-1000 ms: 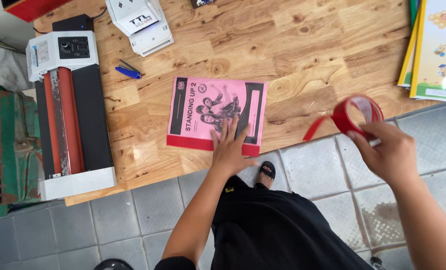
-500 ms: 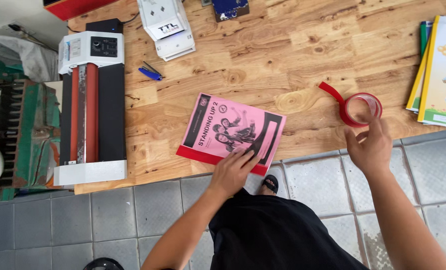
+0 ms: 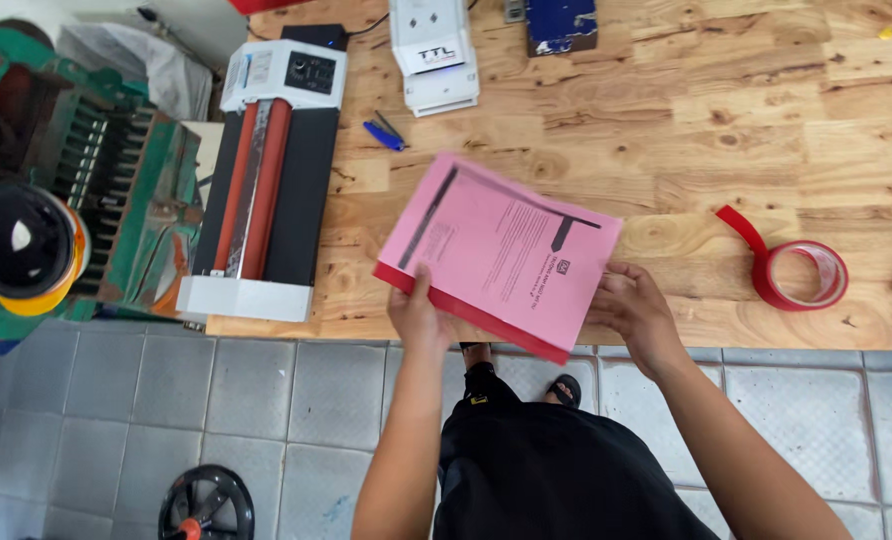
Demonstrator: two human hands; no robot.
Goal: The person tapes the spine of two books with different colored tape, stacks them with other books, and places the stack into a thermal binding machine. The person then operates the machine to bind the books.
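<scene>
Both my hands pinch the pink booklet [image 3: 501, 252] over the desk [image 3: 666, 120] edge: left grip [image 3: 418, 312] near-left corner, right grip [image 3: 634, 308] near-right; red tape roll [image 3: 798, 274] lies apart.

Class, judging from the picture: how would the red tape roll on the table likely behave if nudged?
The red tape roll lies flat on the wooden table, so it would probably slide, not roll. It looks hollow, likely light. Its loose tail may drag or stick.

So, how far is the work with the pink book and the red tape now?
The red tape roll lies on the wooden table, its free end loose. Both the left hand and right hand hold the pink book up at the table edge. No tape shows on its visible cover.
</scene>
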